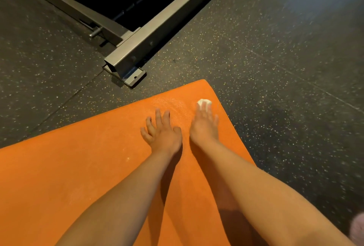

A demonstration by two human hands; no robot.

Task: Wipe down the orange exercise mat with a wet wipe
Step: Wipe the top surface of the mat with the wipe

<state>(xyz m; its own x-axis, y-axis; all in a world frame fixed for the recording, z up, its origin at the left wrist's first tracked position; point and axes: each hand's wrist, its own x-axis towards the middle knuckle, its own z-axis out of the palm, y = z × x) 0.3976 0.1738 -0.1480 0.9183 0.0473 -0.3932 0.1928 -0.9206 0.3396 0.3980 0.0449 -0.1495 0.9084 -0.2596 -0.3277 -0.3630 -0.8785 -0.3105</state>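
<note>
An orange exercise mat (78,176) is laid on a dark rubber floor (275,48) flecked with pale specks. The mat fills the near left of the view, and its far corner is seen just past the two hands. Both bare forearms are stretched out over it from the near edge.

The left hand (163,133) is laid palm down on the mat, a little short of the far corner. Its fingers are spread apart and straight, and nothing is held in it.

The right hand (204,125) is placed just to the right of the left one, close to the mat's right edge, and is somewhat blurred. A small white wet wipe (202,101), bunched up, is pressed against the mat under its fingertips. The fingers appear to be laid out straight on top of the wipe rather than curled round it. The wipe is seen poking out beyond the fingertips, near the far right corner of the mat. A faint sheen is visible on the mat surface to the left of the wipe.

On the floor beyond the mat, to the far left, the grey steel frame (149,37) of a gym machine is seen. Its square beam ends in a flat base plate (134,79) near the mat's corner but apart from it. A pale lilac object (357,228) is cut off by the near right edge and cannot be identified.
</note>
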